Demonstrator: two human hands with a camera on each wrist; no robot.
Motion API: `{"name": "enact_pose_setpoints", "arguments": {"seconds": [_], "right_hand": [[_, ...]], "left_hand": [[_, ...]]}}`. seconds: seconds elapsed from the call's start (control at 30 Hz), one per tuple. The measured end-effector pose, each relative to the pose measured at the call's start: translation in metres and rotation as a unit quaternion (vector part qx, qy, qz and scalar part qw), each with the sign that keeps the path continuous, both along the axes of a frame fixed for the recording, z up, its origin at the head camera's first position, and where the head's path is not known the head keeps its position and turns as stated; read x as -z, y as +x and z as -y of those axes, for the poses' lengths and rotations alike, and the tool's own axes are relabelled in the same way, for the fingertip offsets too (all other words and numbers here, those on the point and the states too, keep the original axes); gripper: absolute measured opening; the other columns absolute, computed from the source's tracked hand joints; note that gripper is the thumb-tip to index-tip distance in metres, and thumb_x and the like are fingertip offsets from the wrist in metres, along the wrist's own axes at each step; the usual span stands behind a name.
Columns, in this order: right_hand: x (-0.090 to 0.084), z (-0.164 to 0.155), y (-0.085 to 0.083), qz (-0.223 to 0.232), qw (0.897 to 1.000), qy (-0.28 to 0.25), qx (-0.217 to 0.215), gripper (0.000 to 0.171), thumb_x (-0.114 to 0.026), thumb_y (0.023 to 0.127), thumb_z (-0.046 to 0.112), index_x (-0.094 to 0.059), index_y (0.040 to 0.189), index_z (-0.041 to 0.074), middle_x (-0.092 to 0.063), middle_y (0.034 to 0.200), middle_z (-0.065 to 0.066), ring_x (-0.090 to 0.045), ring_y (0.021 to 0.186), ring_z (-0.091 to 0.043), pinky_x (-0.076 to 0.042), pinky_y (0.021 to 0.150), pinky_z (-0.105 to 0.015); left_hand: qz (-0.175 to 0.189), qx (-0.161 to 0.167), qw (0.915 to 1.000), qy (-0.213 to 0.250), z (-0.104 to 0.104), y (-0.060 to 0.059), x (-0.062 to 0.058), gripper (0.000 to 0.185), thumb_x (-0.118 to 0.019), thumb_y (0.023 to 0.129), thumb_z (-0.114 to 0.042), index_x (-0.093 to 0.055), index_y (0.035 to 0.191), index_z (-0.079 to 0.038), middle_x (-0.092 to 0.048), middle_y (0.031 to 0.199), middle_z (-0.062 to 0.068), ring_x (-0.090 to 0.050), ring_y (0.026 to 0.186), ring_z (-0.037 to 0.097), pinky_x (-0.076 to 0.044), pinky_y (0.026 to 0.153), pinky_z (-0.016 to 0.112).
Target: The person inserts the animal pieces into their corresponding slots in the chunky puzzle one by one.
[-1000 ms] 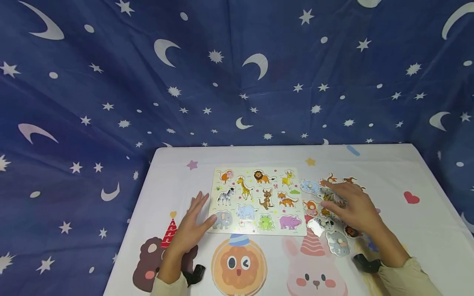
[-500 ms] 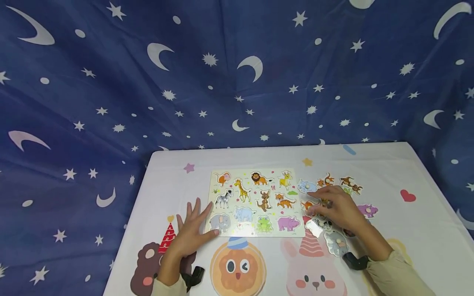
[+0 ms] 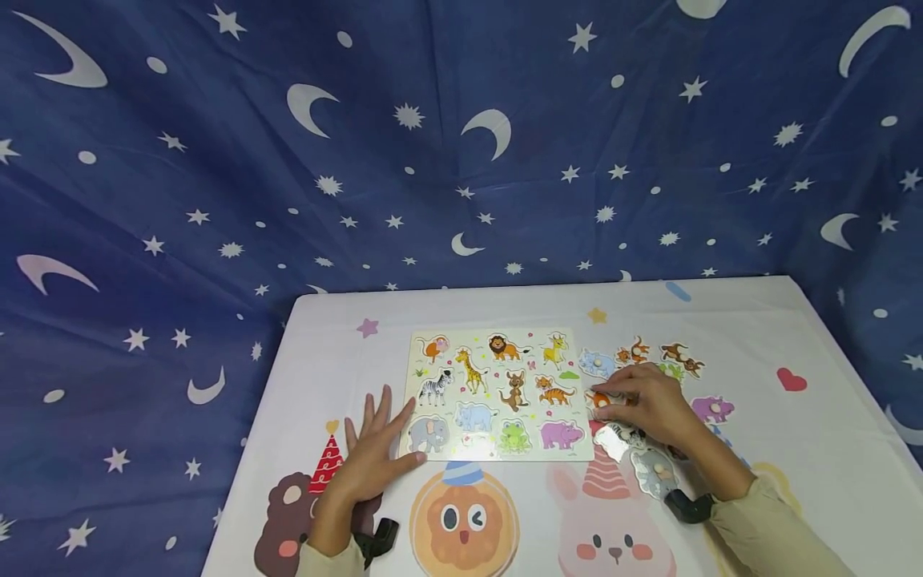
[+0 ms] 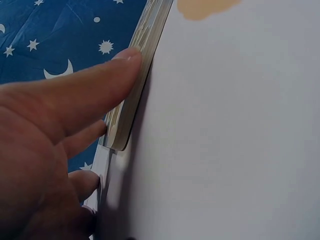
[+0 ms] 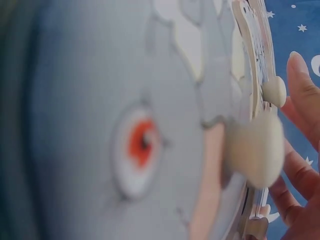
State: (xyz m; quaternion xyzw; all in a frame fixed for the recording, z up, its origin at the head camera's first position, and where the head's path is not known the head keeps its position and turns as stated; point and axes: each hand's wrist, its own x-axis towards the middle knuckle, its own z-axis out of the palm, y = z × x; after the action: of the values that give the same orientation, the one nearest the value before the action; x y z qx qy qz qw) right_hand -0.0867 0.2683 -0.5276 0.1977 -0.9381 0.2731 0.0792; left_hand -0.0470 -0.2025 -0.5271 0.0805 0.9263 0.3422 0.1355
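Observation:
My left hand lies at the lower left corner of the animal puzzle board, fingers spread. In the left wrist view its thumb lies along the board's edge. Beside the board's right edge, my right hand pinches the orange monkey puzzle piece between thumb and fingers; the palm hides part of the pile. The zebra piece and the grey elephant piece lie just below it. That elephant piece with its knob fills the right wrist view.
Around the right hand lie a blue rhino piece, a tiger piece, a kangaroo piece, a frog piece and a purple hippo piece. A white printed cloth covers the table; a starry blue curtain hangs behind.
My right hand has moved left from above the pile to the monkey piece, its thumb and fingers drawing closer together. My left hand has come down onto the board's corner.

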Motion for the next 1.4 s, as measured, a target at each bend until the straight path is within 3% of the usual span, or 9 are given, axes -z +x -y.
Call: {"name": "enact_pose_setpoints", "arguments": {"seconds": [0.4, 0.63, 0.83, 1.13, 1.4], "right_hand": [[-0.0016, 0.0054, -0.0002, 0.037, 0.999, 0.001, 0.014, 0.027, -0.093, 0.069, 0.036, -0.083, 0.093, 0.029, -0.074, 0.100, 0.006, -0.063, 0.102, -0.025, -0.044, 0.083, -0.046], [0.0007, 0.0053, 0.0017, 0.027, 0.999, -0.002, 0.023, 0.026, -0.094, 0.066, 0.033, -0.083, 0.089, 0.029, -0.074, 0.097, 0.007, -0.064, 0.098, -0.022, -0.046, 0.079, -0.040], [0.0026, 0.0052, 0.0017, 0.039, 0.998, -0.006, 0.044, 0.023, -0.095, 0.065, 0.030, -0.083, 0.085, 0.027, -0.075, 0.096, 0.006, -0.064, 0.099, -0.024, -0.045, 0.082, -0.042], [0.0012, 0.0082, 0.0007, 0.044, 0.998, 0.001, 0.048, 0.018, -0.092, 0.072, 0.024, -0.075, 0.076, 0.030, -0.073, 0.096, 0.006, -0.060, 0.095, -0.020, -0.035, 0.079, -0.037], [-0.0004, 0.0062, -0.0008, 0.045, 0.998, 0.026, 0.047, 0.017, -0.089, 0.077, 0.019, -0.073, 0.075, 0.025, -0.069, 0.103, 0.001, -0.058, 0.105, -0.026, -0.034, 0.079, -0.045]], "left_hand": [[0.005, -0.002, 0.9999, -0.013, 0.0017, 0.0004, 0.0029, 0.088, -0.079, 0.084, -0.043, -0.036, 0.159, -0.024, 0.000, 0.173, 0.015, 0.016, 0.157, 0.043, 0.021, 0.114, 0.072], [0.012, 0.005, 0.9997, -0.019, 0.0026, 0.0003, 0.0035, 0.089, -0.078, 0.085, -0.044, -0.034, 0.160, -0.025, 0.002, 0.173, 0.014, 0.017, 0.157, 0.042, 0.022, 0.114, 0.072], [0.012, 0.007, 0.9995, -0.028, 0.0015, -0.0007, 0.0041, 0.089, -0.078, 0.086, -0.044, -0.033, 0.161, -0.026, 0.004, 0.173, 0.012, 0.018, 0.157, 0.042, 0.021, 0.114, 0.072], [0.010, 0.005, 0.9995, -0.029, 0.0016, -0.0006, 0.0052, 0.088, -0.079, 0.086, -0.041, -0.033, 0.160, -0.025, 0.004, 0.173, 0.012, 0.017, 0.157, 0.042, 0.020, 0.115, 0.072], [0.004, 0.003, 0.9996, -0.027, 0.0012, -0.0004, 0.0023, 0.088, -0.079, 0.086, -0.040, -0.033, 0.160, -0.025, 0.002, 0.173, 0.014, 0.016, 0.157, 0.043, 0.020, 0.115, 0.073]]}}
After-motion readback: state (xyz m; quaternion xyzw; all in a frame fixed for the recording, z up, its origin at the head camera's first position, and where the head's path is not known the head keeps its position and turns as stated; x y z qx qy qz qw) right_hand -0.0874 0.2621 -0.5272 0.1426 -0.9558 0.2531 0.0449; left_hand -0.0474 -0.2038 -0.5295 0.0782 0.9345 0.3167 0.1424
